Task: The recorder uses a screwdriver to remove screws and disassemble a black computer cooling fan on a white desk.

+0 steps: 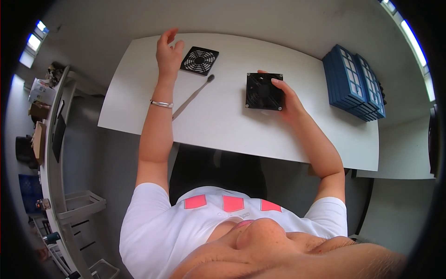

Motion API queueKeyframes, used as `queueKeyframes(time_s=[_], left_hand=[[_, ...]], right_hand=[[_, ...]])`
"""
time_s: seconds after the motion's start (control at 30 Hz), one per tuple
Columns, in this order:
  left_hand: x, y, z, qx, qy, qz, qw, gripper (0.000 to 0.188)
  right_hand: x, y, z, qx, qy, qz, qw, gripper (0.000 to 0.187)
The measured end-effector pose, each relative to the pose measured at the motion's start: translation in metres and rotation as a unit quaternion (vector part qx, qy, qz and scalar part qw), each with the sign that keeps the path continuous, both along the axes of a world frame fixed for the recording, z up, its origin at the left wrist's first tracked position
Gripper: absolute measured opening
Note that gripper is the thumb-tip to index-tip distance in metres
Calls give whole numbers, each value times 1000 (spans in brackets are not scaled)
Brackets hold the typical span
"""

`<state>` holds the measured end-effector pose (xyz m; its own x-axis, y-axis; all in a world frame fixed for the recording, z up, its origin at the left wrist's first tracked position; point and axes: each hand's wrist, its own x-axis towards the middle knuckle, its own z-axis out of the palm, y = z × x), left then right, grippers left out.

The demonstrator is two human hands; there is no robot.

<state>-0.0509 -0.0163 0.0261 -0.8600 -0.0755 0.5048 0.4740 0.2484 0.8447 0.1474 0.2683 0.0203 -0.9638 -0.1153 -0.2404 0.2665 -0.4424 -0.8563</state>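
My right hand (291, 98) grips a black square cooling fan (264, 91) by its right side, with the thumb on the front face. The fan is held over the right half of the white table (218, 125), its round blade housing facing up and a screw at each corner. My left hand (169, 55) is raised at the far left of the table, empty, with thumb and fingers apart. Just right of it lies a black square fan grille (200, 60) with a ringed pattern. A long thin grey tool (194, 96) with a dark rounded tip lies slantwise below the grille.
Blue frames with white panels (349, 83) stand in stacks at the table's right end. Along the left side runs a white shelf rack (58, 153) holding boxes and other items. A wall rises behind the table's far edge.
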Motion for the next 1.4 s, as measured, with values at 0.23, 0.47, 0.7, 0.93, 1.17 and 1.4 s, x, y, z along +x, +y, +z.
queueKeyframes(time_s=[0.23,0.47,0.7,0.93,1.17,1.4], left_hand=[[-6,-33,-14,-235,-36,27,971,44],[34,-68,-8,-521,-106,55,845,54],[47,-82,-15,-521,-133,43,842,42],[61,-96,7,-248,-20,63,967,20],[100,-17,86,-175,146,-137,964,22],[119,51,106,-301,238,-287,878,21]], right_hand=[[-2,-4,-13,245,126,-170,946,47],[-4,1,-21,445,230,-78,862,45],[2,-2,-14,471,237,-2,850,41],[1,-5,-20,441,242,23,864,30],[-3,-1,-11,444,211,9,871,30],[0,0,-11,503,241,66,827,40]])
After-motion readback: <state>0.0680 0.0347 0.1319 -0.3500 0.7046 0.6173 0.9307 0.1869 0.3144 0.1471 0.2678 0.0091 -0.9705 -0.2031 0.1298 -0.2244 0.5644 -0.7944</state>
